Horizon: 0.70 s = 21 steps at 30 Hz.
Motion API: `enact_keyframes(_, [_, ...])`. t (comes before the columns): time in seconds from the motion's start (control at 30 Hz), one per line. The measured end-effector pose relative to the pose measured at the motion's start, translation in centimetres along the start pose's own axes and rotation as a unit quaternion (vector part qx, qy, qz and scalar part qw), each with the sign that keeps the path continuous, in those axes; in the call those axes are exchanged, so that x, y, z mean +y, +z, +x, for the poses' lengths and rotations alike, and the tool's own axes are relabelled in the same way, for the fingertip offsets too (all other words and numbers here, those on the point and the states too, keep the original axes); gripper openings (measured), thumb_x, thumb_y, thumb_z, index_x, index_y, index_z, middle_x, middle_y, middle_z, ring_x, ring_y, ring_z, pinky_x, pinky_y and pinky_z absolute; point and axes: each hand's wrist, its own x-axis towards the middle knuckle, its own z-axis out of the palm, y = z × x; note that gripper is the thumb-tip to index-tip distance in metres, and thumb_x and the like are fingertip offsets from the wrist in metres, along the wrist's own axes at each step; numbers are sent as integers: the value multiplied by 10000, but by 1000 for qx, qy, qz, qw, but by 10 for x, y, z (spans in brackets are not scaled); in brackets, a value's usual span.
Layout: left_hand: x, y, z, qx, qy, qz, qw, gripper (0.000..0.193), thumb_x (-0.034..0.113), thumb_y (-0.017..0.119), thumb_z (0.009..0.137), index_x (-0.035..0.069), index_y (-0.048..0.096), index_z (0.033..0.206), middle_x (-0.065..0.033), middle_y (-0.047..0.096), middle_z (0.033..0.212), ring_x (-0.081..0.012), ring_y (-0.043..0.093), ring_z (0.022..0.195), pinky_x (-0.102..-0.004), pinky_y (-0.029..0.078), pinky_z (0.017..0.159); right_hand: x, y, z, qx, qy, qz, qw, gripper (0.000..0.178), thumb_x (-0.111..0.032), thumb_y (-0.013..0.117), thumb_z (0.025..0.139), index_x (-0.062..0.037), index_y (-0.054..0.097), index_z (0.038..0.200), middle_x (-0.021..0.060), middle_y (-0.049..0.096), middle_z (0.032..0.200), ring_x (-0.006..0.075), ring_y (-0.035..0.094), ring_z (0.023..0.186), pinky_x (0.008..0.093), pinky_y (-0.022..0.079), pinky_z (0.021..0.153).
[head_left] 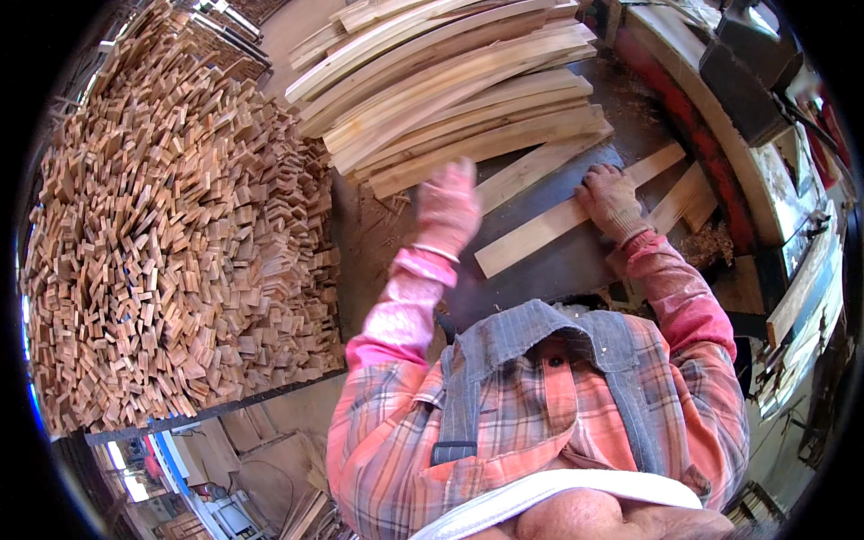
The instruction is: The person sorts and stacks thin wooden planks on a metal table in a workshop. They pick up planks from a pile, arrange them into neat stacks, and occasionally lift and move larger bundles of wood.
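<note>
A pale wooden board (531,241) lies slantwise across the dark metal table (576,256). My right hand (612,200), in a knitted work glove, grips it near its middle with the fingers curled over the far side. My left hand (450,207), gloved and smeared by motion, is raised left of that board, near the front of the stack of boards (450,85). Its fingers look stretched out, and I see nothing in them. Another board (531,171) slants out from under the stack, between my two hands.
A huge pile of small wooden pieces (171,243) fills the left side. Short offcuts (688,198) and shavings (711,245) lie right of my right hand. A red-and-pale machine edge (711,135) curves along the right, with a dark machine part (747,76) above it.
</note>
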Motion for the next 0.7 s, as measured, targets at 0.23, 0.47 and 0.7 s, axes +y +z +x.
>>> enact_keyframes(0.23, [-83,8,24,-94,-119,152,977,614,325,767,844,121,537,1376,-146,641,1272,-339,621,1197,-495,474,1017,60,1,-13,1,40,-8,999,335,-309,592,955,-7,736,972,176,701,1103,376,647,1129,474,524,988])
enact_keyframes(0.47, [-57,-37,8,-99,-43,-203,973,656,371,780,858,37,610,1396,-212,676,1313,-352,651,1208,-435,513,1043,130,16,-29,64,37,-16,997,238,-258,623,926,-45,708,989,185,691,1094,405,638,1108,516,520,956])
enact_keyframes(0.7, [-70,-25,21,-290,-6,-491,822,374,269,673,959,-35,730,1170,-129,749,1102,-211,691,1032,-345,533,938,182,36,-26,110,89,-53,989,222,-221,626,935,-38,694,1041,176,683,1143,408,636,1113,497,520,970])
